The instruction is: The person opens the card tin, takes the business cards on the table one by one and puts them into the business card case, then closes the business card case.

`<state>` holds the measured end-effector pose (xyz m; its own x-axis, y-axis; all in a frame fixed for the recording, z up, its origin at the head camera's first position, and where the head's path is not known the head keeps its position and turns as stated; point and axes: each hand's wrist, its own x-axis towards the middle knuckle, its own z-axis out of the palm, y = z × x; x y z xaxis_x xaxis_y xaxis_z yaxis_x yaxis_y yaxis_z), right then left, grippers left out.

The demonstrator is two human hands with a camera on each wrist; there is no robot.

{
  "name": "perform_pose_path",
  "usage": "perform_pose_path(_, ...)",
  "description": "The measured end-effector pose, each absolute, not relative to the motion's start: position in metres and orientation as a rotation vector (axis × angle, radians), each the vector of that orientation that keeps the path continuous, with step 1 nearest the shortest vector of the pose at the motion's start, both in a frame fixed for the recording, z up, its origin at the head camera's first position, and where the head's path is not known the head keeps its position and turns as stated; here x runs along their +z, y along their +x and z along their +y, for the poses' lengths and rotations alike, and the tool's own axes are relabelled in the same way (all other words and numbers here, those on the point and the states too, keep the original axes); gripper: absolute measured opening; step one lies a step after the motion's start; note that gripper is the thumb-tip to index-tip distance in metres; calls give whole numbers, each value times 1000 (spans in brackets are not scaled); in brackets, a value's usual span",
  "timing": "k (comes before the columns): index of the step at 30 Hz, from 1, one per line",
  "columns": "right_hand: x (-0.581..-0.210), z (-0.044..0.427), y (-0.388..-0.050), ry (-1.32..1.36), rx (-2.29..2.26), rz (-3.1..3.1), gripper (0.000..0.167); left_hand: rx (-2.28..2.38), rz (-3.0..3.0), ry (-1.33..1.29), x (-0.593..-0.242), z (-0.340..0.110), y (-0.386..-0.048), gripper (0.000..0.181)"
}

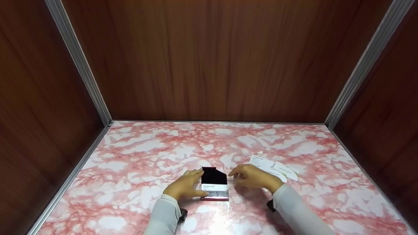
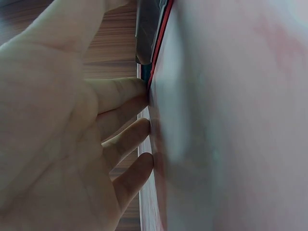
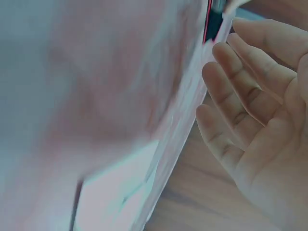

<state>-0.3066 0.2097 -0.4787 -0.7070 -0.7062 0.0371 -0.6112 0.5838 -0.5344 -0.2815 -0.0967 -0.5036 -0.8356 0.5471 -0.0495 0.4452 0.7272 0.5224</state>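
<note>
A black card holder with red edging and a slanted upper right corner lies flat on the table in the head view. Printed white card shows across its lower half, above a grey shiny strip. My left hand is at its left side, thumb on the strip and forefinger by the upper left corner. In the left wrist view its fingers are fairly straight, tips at the holder's edge and the tabletop. My right hand hovers right of the holder, fingers loosely bent, holding nothing.
Several printed white cards lie fanned on the table behind and right of my right hand, partly hidden by it. The red-and-white marbled tabletop is bounded by dark wooden panels at the back and both sides.
</note>
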Motion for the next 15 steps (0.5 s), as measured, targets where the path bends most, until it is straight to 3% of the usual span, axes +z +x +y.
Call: perform_pose_path(15,-474,291,-319,-630,-859,2727,47,728,2730,810,-503,-97,-282,92)
